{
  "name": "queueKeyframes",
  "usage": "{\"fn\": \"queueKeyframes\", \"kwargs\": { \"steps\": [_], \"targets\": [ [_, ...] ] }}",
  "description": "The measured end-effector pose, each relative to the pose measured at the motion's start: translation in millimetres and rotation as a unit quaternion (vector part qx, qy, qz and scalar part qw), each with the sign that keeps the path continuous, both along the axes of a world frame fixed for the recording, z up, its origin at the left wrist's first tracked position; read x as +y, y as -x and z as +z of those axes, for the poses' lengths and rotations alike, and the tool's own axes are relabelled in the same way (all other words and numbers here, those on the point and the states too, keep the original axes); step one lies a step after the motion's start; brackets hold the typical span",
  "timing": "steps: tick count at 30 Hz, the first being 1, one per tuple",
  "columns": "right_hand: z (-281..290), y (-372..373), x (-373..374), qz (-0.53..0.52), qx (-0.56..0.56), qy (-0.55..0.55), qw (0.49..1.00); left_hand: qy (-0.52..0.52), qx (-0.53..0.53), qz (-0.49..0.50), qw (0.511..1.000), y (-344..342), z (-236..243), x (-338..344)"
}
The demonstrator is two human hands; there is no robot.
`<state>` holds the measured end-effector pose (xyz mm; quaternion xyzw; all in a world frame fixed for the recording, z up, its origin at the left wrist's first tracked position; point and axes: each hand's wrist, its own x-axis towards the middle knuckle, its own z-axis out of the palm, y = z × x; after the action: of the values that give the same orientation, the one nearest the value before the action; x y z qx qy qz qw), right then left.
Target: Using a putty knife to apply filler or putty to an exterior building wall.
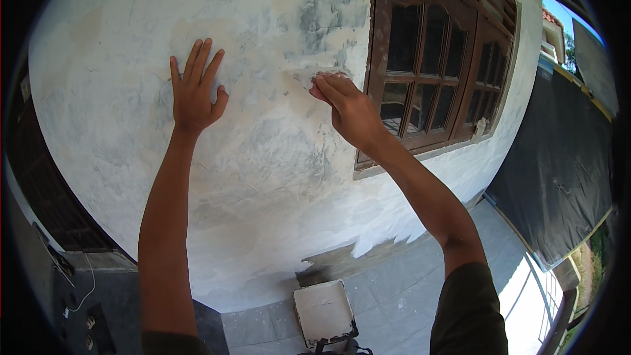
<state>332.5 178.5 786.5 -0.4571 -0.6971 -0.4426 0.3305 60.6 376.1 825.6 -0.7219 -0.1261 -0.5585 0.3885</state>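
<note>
My left hand [195, 95] lies against the patchy white plastered wall [250, 138], its fingers spread and holding nothing. To its right, my right hand [355, 112] grips a small folded pink sheet [320, 90] and presses it to the wall, just left of the window frame. Whether the sheet is sandpaper or cloth I cannot tell; my fingers hide most of it. Grey smudges and pale patches mark the plaster around both hands.
A brown wooden window [427, 59] with dark panes is at the right. Below, a plaster-smeared tray [325, 312] stands on the grey tiled floor [388, 296]. A black sheet [559, 164] hangs at far right. A white cable [92, 283] lies at lower left, near a dark doorway.
</note>
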Motion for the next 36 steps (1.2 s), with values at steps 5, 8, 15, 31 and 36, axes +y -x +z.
{"fn": "queueKeyframes", "kwargs": {
  "steps": [5,8,15,31,36],
  "targets": [
    [107,3,1,0.009,0.011,-0.141,0.990,0.004,0.004,0.002,1.000,1,1,-6],
    [119,-2,35,-0.031,-0.019,-0.157,0.987,0.001,0.004,0.001,1.000,-1,0,-5],
    [11,-5,64,-0.054,0.009,-0.134,0.989,0.004,0.002,0.010,1.000,-2,0,-5],
    [119,5,28,-0.029,0.056,-0.173,0.983,0.001,0.002,0.005,1.000,-7,1,-5],
    [50,16,47,-0.018,0.045,-0.167,0.985,-0.003,-0.004,0.011,1.000,-2,0,0]
  ]
}}
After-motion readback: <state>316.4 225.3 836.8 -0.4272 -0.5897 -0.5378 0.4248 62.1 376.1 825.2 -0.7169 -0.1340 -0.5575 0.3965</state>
